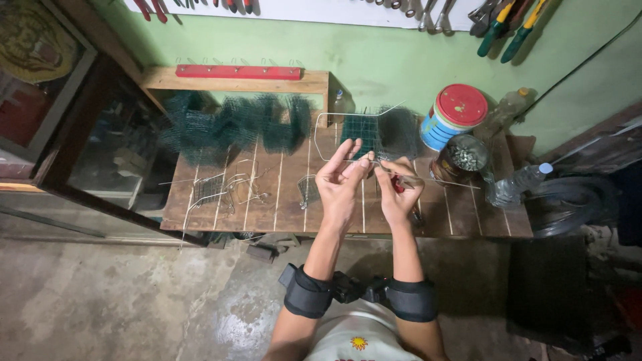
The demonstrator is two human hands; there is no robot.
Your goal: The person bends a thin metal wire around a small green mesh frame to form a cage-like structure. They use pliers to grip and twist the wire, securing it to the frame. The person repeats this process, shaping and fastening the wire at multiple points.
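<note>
My left hand (340, 182) is raised over the wooden bench (267, 200), fingers pinched on a thin bent wire frame (328, 115) that loops up and back toward the wall. My right hand (399, 190) is closed on a small red-handled tool (398, 184), pliers by the look of it, held against the same wire where the two hands meet. A panel of green wire mesh (358, 128) hangs inside the frame just beyond my fingers.
Several green mesh pieces (234, 124) are stacked at the bench's back left. Bent wire pieces (231, 187) lie left of centre. A red-lidded tin (453, 115), a jar of small metal parts (465, 157) and a plastic bottle (515, 184) stand right. Tools hang on the wall (508, 23).
</note>
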